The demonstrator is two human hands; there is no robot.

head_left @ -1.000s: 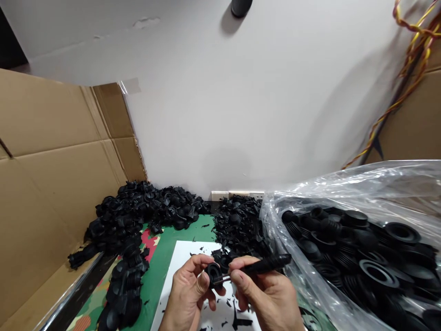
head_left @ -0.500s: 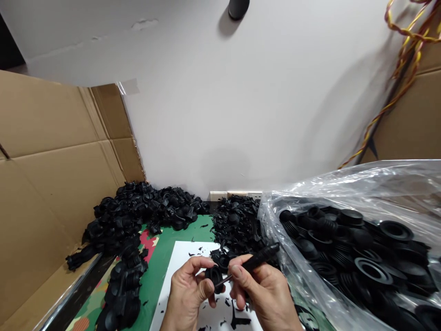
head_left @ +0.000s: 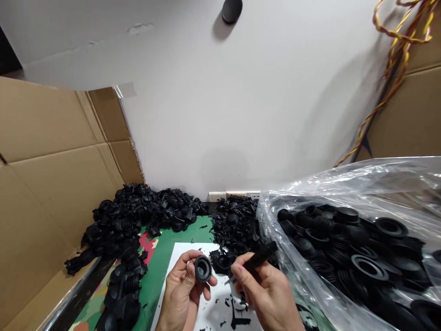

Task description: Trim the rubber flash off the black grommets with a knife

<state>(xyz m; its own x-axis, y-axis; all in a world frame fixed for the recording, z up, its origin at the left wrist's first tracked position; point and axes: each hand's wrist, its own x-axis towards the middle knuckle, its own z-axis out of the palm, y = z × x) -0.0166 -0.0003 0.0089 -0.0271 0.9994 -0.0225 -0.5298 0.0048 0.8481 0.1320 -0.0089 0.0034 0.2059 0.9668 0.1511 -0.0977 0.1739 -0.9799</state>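
My left hand [head_left: 186, 285] pinches a round black rubber bellows [head_left: 203, 269], its hollow open end turned up toward me. To its right, my right hand [head_left: 263, 289] is closed around the thick black handle of a slim-tipped tool [head_left: 261, 256]. The tool's thin metal tip points left and down, apart from the bellows; its exact kind is unclear. Below both hands lies a white sheet [head_left: 177, 259] strewn with small black scraps [head_left: 237, 315].
Black rubber parts are heaped at the back left [head_left: 155, 209] and in a row [head_left: 122, 294]. A pile of black trimmings [head_left: 237, 225] stands behind the hands. On the right, a clear plastic bag [head_left: 275, 216] holds many bellows. A cardboard panel [head_left: 62, 174] borders the left.
The tool's tip has come away from the bellows, and my right hand sits slightly apart. My left hand has shifted left and turned the bellows so its open end shows.
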